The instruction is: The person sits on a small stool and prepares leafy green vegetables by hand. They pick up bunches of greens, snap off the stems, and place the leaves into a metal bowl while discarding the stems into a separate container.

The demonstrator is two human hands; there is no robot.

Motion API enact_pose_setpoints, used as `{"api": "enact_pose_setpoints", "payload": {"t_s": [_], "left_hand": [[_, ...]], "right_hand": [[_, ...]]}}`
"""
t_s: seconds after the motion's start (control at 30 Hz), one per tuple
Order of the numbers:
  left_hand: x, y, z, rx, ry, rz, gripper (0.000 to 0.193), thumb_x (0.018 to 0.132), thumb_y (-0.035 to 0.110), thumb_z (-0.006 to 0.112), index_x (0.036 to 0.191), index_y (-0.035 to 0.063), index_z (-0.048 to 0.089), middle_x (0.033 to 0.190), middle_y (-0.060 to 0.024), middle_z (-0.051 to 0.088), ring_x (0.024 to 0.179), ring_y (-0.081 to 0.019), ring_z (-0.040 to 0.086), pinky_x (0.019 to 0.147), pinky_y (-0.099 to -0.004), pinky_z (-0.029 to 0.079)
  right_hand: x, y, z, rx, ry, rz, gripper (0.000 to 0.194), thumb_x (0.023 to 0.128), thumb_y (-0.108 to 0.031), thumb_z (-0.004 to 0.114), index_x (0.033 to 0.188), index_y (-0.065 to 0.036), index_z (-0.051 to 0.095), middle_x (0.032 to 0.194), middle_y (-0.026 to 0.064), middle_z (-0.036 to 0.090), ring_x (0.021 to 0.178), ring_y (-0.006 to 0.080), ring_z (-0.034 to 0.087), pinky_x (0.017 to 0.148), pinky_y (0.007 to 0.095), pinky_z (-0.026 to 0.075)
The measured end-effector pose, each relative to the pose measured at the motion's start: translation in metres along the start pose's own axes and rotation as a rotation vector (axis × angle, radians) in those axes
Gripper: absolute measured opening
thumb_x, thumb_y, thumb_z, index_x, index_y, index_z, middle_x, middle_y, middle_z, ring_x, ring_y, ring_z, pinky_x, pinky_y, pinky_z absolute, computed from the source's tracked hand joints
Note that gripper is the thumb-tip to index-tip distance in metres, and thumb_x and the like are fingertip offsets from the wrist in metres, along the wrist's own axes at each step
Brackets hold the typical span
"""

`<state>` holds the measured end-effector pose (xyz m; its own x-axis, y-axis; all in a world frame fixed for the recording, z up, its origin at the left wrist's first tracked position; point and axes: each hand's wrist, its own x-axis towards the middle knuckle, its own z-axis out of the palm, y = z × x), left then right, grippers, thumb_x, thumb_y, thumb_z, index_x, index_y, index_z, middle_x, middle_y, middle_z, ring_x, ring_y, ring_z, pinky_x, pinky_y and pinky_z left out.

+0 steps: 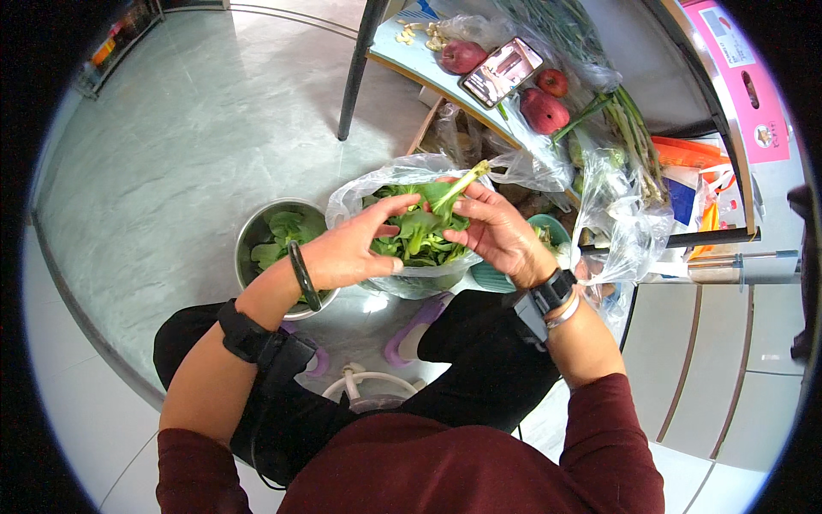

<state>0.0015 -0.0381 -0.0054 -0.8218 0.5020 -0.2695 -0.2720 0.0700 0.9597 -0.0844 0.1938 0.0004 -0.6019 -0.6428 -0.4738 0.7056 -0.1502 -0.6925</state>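
My right hand (498, 234) grips a leafy green stalk (456, 187) between thumb and fingers, its pale root end pointing up and away. To its left my left hand (350, 247) has its fingers and thumb spread, with the fingertips close to the leaf; whether they touch it I cannot tell. Below both hands a clear plastic bag (420, 283) lies open, full of leafy greens (414, 244). A metal bowl (243, 257) stands on the floor left of the bag, partly behind my left wrist, with loose green leaves (282, 231) inside.
A green ribbed bin (491, 277) with scraps stands right of the bag. The low table (401, 48) at upper right bears a phone (502, 72), red apples (552, 82), garlic cloves (406, 35) and bagged scallions (632, 128). Its black leg (353, 83) reaches the floor.
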Motion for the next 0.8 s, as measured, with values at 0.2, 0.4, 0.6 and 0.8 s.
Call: {"api": "enact_pose_setpoints", "payload": {"t_s": [0.2, 0.4, 0.6, 0.8], "left_hand": [[-0.001, -0.005, 0.007, 0.055, 0.144, 0.083, 0.070, 0.094, 0.028, 0.060, 0.150, 0.0100, 0.022, 0.138, -0.0129, 0.042, 0.121, -0.0217, 0.049, 0.092, -0.0382, 0.049], [0.002, -0.004, -0.005, -0.382, 0.197, -0.145, 0.040, 0.103, 0.021, 0.039, 0.137, 0.0016, 0.043, 0.119, -0.0105, 0.059, 0.104, -0.0177, 0.062, 0.087, -0.0331, 0.053], [-0.001, -0.005, -0.013, -0.537, 0.204, -0.135, 0.039, 0.101, 0.018, 0.041, 0.134, -0.0001, 0.044, 0.123, -0.0127, 0.057, 0.108, -0.0213, 0.061, 0.093, -0.0357, 0.051], [-0.002, -0.006, -0.021, -0.621, 0.156, -0.033, 0.051, 0.086, -0.001, 0.043, 0.137, -0.0007, 0.040, 0.126, -0.0155, 0.054, 0.113, -0.0239, 0.058, 0.098, -0.0378, 0.048]], "right_hand": [[-0.002, 0.028, 0.017, 0.132, 0.067, -0.016, 0.032, 0.093, -0.008, 0.056, 0.125, -0.007, 0.054, 0.111, 0.0067, 0.063, 0.100, 0.0178, 0.064, 0.079, 0.0306, 0.058], [0.001, 0.037, 0.011, 0.113, 0.123, -0.047, 0.034, 0.094, -0.009, 0.055, 0.128, -0.011, 0.053, 0.113, 0.0056, 0.062, 0.096, 0.0197, 0.064, 0.074, 0.0291, 0.058], [-0.001, 0.033, 0.001, 0.071, 0.193, -0.096, 0.037, 0.091, -0.010, 0.054, 0.128, -0.009, 0.053, 0.113, 0.0056, 0.062, 0.099, 0.0178, 0.064, 0.076, 0.0309, 0.057], [-0.005, 0.035, 0.002, 0.065, 0.156, -0.091, 0.036, 0.087, -0.012, 0.059, 0.123, -0.009, 0.057, 0.105, 0.0028, 0.065, 0.090, 0.0126, 0.064, 0.072, 0.0286, 0.056]]}}
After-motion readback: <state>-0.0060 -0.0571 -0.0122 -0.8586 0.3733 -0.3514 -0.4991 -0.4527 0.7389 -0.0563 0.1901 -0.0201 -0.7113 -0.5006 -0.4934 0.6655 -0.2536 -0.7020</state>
